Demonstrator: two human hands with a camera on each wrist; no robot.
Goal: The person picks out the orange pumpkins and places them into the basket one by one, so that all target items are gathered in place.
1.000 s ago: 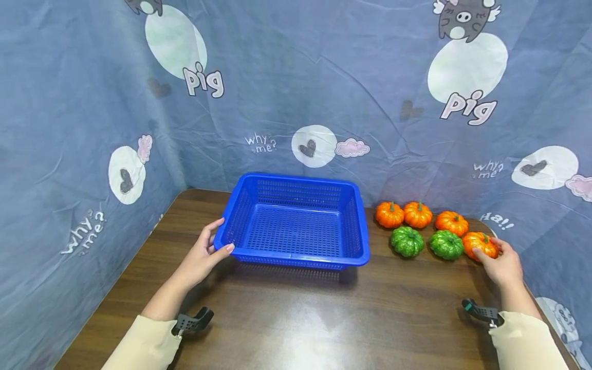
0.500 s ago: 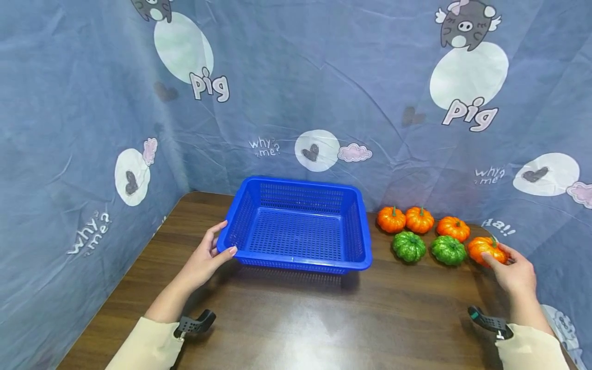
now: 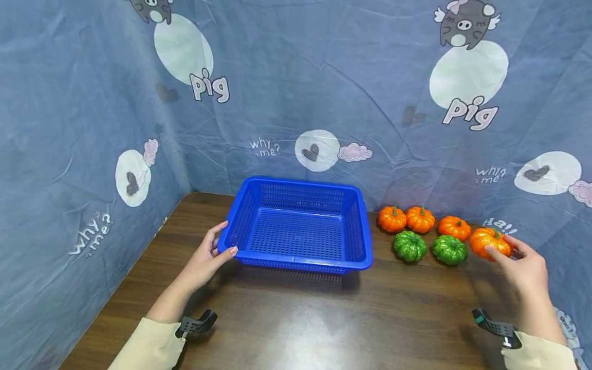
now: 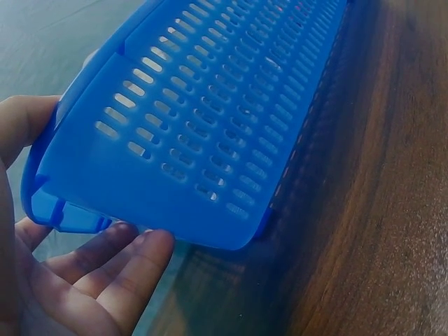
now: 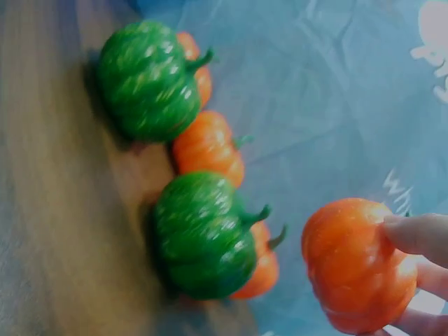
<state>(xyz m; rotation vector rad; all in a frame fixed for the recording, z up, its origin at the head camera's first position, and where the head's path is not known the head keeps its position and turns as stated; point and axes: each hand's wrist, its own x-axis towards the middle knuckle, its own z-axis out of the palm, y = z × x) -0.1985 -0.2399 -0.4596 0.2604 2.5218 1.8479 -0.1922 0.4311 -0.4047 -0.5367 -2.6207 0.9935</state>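
My left hand [image 3: 205,263] grips the near left corner of a blue plastic basket [image 3: 296,260], thumb over the rim. In the left wrist view the fingertips [image 4: 143,259] touch the outside of the basket's slotted wall. At the right, my right hand [image 3: 525,267] pinches a small orange pumpkin [image 3: 489,243] between thumb and fingers. The right wrist view shows this orange pumpkin [image 5: 357,266] held apart from the others. Beside it are two green pumpkins, one nearer [image 3: 449,250] and one farther left [image 3: 409,246]. The basket holds nothing.
Behind the green pumpkins, several orange pumpkins [image 3: 420,220] line the back edge of the brown wooden table [image 3: 296,313]. A blue printed cloth [image 3: 398,77] hangs close behind and at both sides. Black camera mounts [image 3: 495,326] are strapped to both wrists.
My right hand has lifted the orange pumpkin off the table and shifted it slightly right. The left hand keeps its grip on the basket. The head view has tilted slightly.
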